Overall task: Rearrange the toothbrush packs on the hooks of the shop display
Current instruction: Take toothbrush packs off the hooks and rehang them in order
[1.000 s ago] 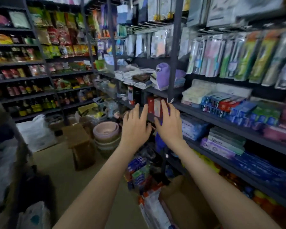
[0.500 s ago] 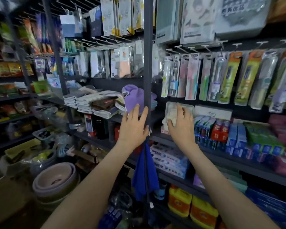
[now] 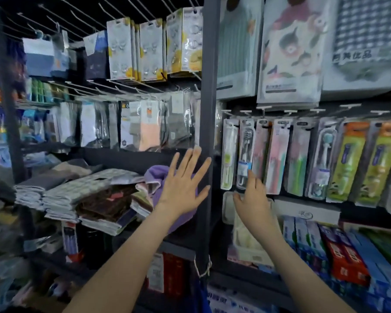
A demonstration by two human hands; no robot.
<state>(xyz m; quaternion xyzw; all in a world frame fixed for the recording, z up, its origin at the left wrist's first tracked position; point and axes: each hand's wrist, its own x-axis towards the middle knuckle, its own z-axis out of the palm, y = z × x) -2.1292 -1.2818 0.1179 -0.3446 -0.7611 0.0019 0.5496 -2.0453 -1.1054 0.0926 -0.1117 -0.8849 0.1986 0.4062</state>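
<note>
A row of toothbrush packs [image 3: 278, 154] hangs from white hooks [image 3: 289, 112] on the right half of the shop display, white, pink, green and yellow ones side by side. My right hand [image 3: 253, 199] is raised just below the leftmost packs, fingers straight, its fingertips at the bottom edge of a blue-and-white pack [image 3: 244, 154]. My left hand [image 3: 185, 184] is spread open in front of the dark upright post [image 3: 209, 132], holding nothing.
Sock packs [image 3: 145, 125] hang left of the post, above folded towels [image 3: 81, 195] and a purple cloth [image 3: 158, 175]. Toothpaste boxes [image 3: 339, 251] fill the shelf under the toothbrushes. Large flat packs [image 3: 291, 48] hang above the hooks.
The view has swung right and upward, closer to the display. Both hands have risen, the right one from the shelf box up to the bottoms of the toothbrush packs.
</note>
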